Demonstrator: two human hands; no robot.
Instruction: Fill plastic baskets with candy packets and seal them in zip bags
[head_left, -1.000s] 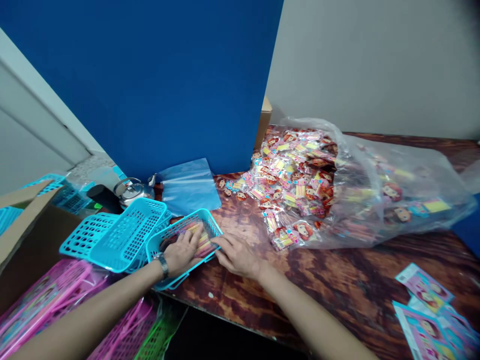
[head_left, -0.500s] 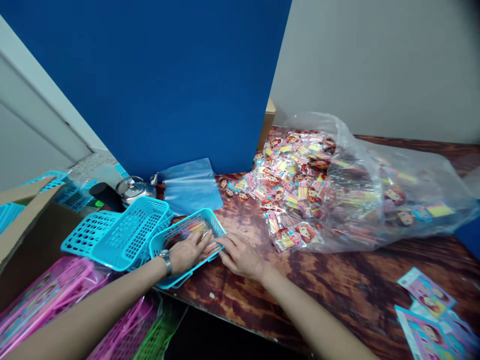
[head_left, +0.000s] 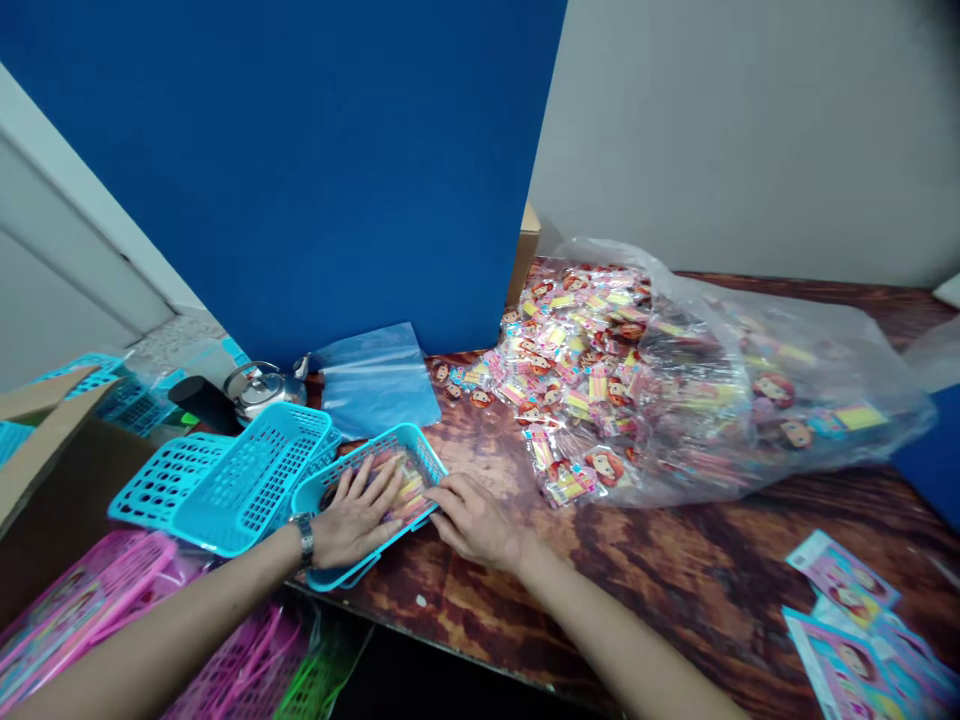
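A blue plastic basket [head_left: 429, 452] stands near the table's front edge with small colourful packets [head_left: 409, 490] inside. My left hand [head_left: 358, 520], a watch on its wrist, lies palm down over the packets with its fingers spread. At the basket's right end, my right hand [head_left: 474, 518] has its fingers pinched on the rim. Just left of it are more blue baskets [head_left: 255, 480], overlapping one another. To the right, many small wrapped packets [head_left: 555, 370] spill out of a large clear plastic bag [head_left: 810, 380].
A clear plastic sheet [head_left: 382, 385] and a metal kettle [head_left: 266, 390] lie behind the baskets. An open cardboard box [head_left: 75, 460] and wrapped pink baskets [head_left: 90, 590] are at the left. Printed cards [head_left: 847, 620] rest at the right front. A blue panel [head_left: 300, 180] rises behind.
My left hand has flattened and spread its fingers over the packets, shifting slightly left. My right hand stays at the basket's right rim. The whole view has shifted slightly.
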